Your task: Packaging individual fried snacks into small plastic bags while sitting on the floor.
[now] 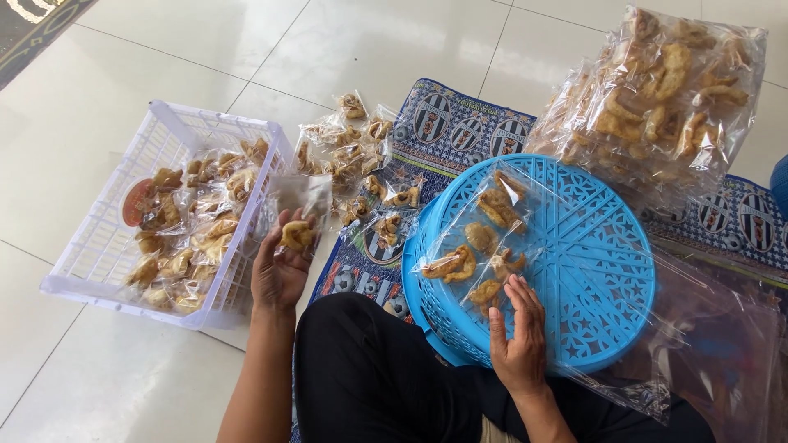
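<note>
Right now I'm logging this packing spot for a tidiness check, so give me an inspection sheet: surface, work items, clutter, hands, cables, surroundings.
Surface: pale tiled floor with a patterned blue mat on it.
Work items: an upturned blue basket carries a clear bag of fried snacks; a white crate holds filled small packets.
Clutter: loose small packets on the mat; a large clear sack of snacks behind the basket; empty clear plastic at right.
Hands: left hand holds a small snack packet by the crate; right hand rests on the basket at the bag's edge.
Cables: nothing seen.
Surroundings: a dark rug corner at top left.
</note>
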